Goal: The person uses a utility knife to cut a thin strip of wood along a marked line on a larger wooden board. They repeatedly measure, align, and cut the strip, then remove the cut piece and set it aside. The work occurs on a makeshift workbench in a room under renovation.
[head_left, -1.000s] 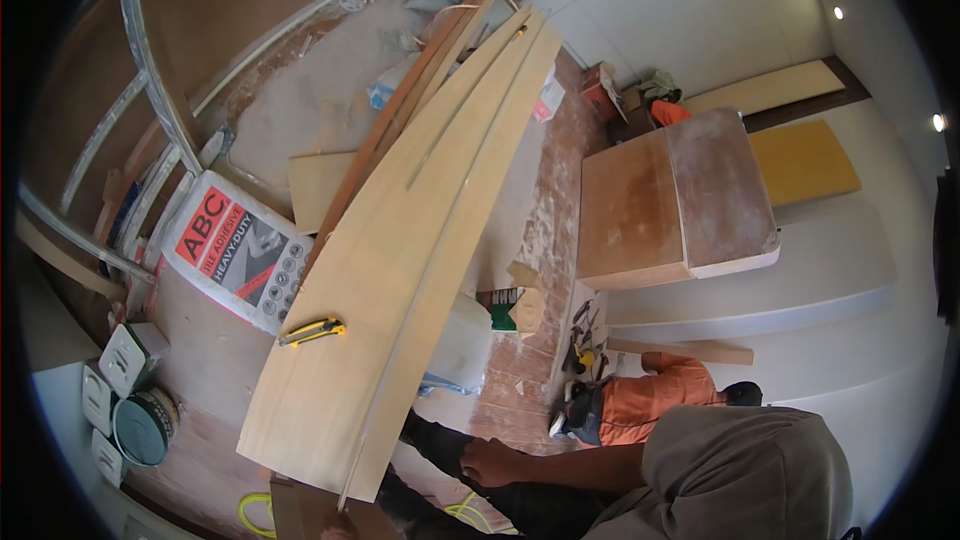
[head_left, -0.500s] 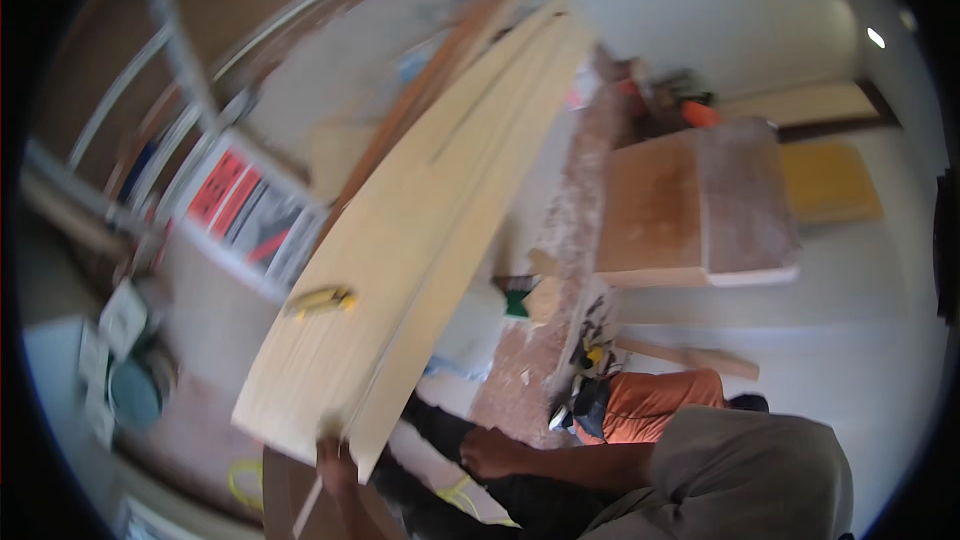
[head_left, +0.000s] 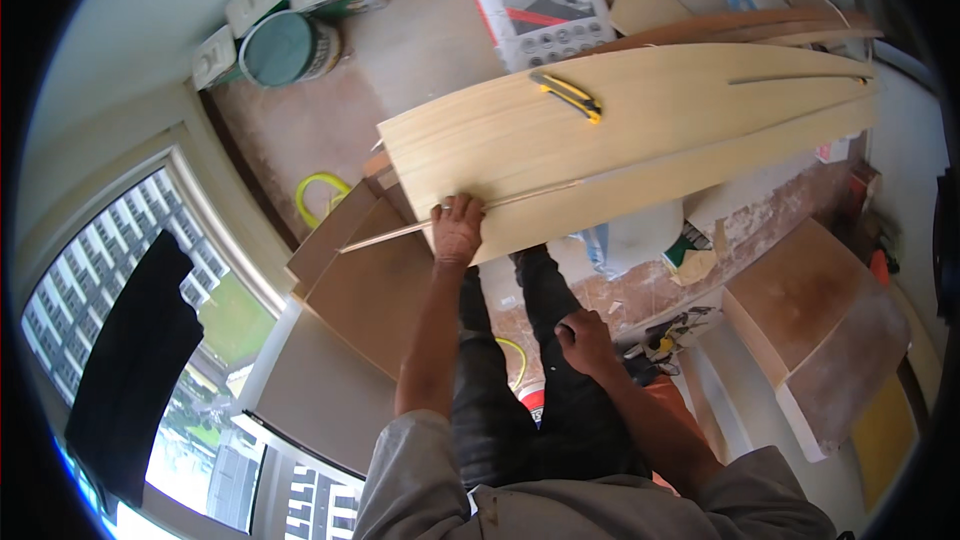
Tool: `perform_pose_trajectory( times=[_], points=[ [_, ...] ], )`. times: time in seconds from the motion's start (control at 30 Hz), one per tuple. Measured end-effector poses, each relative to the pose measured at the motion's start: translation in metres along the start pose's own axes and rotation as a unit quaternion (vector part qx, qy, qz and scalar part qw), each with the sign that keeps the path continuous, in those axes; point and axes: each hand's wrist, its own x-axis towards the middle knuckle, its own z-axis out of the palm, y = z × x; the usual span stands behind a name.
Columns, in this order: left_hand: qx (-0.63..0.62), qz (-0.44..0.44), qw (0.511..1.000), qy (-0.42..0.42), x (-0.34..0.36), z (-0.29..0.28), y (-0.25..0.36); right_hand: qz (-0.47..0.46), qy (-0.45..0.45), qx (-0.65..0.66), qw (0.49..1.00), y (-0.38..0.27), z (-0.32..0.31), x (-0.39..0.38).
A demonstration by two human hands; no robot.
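Note:
A long pale plywood board (head_left: 660,120) lies across in front of me, its left end square and its far edge curved. My left hand (head_left: 457,228) is at that left end, fingers closed over a thin wooden strip (head_left: 385,238). The strip runs along the board and sticks out past its left edge. A yellow and black utility knife (head_left: 568,97) rests on the board, beyond my left hand. My right hand (head_left: 588,343) is curled into a fist by my right thigh, apart from the board. Whether anything is inside the fist is hidden.
Brown panels (head_left: 365,285) stand under the board's left end. A printed bag (head_left: 545,0) lies beyond the board. Tubs and a green bucket (head_left: 285,50) stand far left, near a yellow coil (head_left: 318,198). A brown-topped box (head_left: 800,300) is at right; a window (head_left: 165,340) at left.
My view has swung toward the left, so the board now lies crosswise and the window shows. My left hand stays at the board's end; my right hand remains closed near my leg.

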Motion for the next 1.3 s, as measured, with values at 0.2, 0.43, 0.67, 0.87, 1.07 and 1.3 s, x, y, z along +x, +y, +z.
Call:
perform_pose_trajectory(
  times=[0.2, 0.43, 0.67, 0.87, 1.07, 1.3],
  points=[
    [-0.013, -0.040, 0.999, 0.005, -0.024, -0.019, 0.020, 0.005, -0.005, 0.003, 1.000, 0.004, 0.000, 0.001],
    [-0.010, -0.134, 0.990, -0.039, -0.165, -0.089, 0.004, 0.044, 0.063, 0.098, 0.992, 0.008, 0.013, -0.011],
    [-0.019, -0.162, 0.987, -0.002, -0.229, -0.218, -0.002, 0.021, 0.060, -0.075, 0.995, 0.080, -0.012, -0.089],
    [-0.092, -0.103, 0.990, 0.039, -0.205, -0.295, -0.006, 0.265, 0.018, -0.020, 0.964, 0.077, -0.018, -0.223],
    [-0.120, -0.038, 0.991, 0.033, -0.159, -0.322, 0.007, 0.255, 0.076, 0.111, 0.957, 0.091, 0.036, -0.321],
    [-0.026, 0.023, 0.985, -0.169, -0.147, -0.326, 0.024, 0.223, 0.154, 0.205, 0.940, 0.084, 0.084, -0.325]
  ],
)
